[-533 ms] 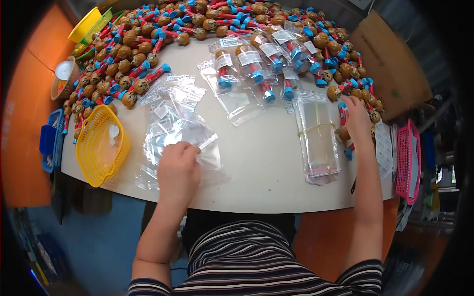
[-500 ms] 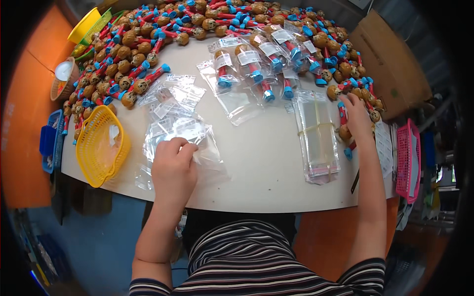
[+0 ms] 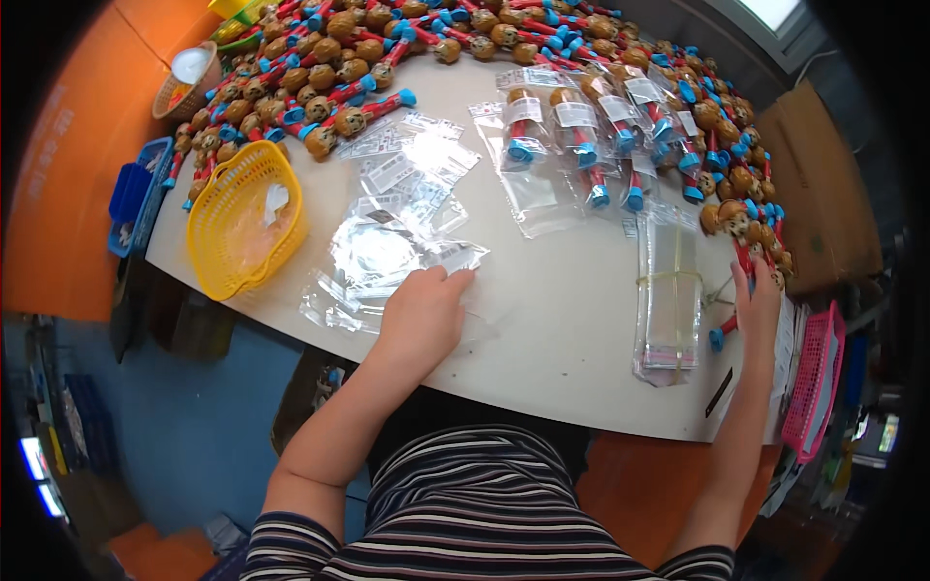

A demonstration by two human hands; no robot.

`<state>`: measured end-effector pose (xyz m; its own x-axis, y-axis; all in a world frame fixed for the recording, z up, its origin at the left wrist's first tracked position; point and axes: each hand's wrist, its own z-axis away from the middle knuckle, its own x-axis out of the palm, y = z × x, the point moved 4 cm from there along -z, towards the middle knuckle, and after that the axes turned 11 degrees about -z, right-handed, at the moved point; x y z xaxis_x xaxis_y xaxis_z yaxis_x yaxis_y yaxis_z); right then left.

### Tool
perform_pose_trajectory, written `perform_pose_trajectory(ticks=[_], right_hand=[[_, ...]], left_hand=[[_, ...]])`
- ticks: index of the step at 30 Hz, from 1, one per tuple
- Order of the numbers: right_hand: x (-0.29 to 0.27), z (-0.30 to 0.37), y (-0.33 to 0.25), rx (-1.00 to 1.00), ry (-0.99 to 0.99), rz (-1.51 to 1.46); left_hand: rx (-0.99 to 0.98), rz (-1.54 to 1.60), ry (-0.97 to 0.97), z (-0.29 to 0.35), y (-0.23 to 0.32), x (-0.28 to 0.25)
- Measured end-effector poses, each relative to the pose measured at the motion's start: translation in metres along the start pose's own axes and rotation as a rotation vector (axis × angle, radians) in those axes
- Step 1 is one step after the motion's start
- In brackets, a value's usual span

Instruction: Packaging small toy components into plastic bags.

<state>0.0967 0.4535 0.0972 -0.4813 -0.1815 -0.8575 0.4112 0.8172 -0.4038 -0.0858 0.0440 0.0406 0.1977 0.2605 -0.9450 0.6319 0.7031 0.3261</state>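
My left hand [image 3: 424, 315] is closed in a pinch on the edge of a clear plastic bag [image 3: 463, 254] with a printed label. That bag lies at the front of a loose heap of similar glossy bags [image 3: 383, 232]. At the right table edge, my right hand [image 3: 760, 305] reaches among several toys with round brown heads, red stems and blue ends. Its fingers are stretched and apart, close to a red toy stem [image 3: 744, 256]. Another toy's blue end [image 3: 717, 339] shows beside the hand. A banded stack of clear bags [image 3: 668, 300] lies left of my right hand.
Bagged toys [image 3: 576, 126] lie at the table's middle back, with many loose toys [image 3: 320, 77] piled behind. A yellow basket [image 3: 295, 228] stands at left. A cardboard box [image 3: 823, 189] and a pink basket [image 3: 814, 378] are at right. A dark thin tool [image 3: 719, 392] lies near the front.
The view has turned, so the table sits farther right in it. My left hand has drawn the bag's edge right, off the heap. My right hand's fingers have straightened among the toys.
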Motion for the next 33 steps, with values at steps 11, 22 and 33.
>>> perform_pose_trajectory(ticks=[11, 22, 33], right_hand=[[0.089, 0.112, -0.198, 0.244, -0.716, -0.960], [0.105, 0.129, -0.203, 0.087, -0.489, -0.802], [0.123, 0.149, -0.209, -0.090, -0.217, -0.592]], left_hand=[[-0.020, 0.205, 0.021, -0.006, 0.011, 0.001], [-0.003, 0.247, 0.087, 0.006, -0.005, 0.016], [-0.131, 0.571, 0.174, 0.012, -0.006, 0.018]])
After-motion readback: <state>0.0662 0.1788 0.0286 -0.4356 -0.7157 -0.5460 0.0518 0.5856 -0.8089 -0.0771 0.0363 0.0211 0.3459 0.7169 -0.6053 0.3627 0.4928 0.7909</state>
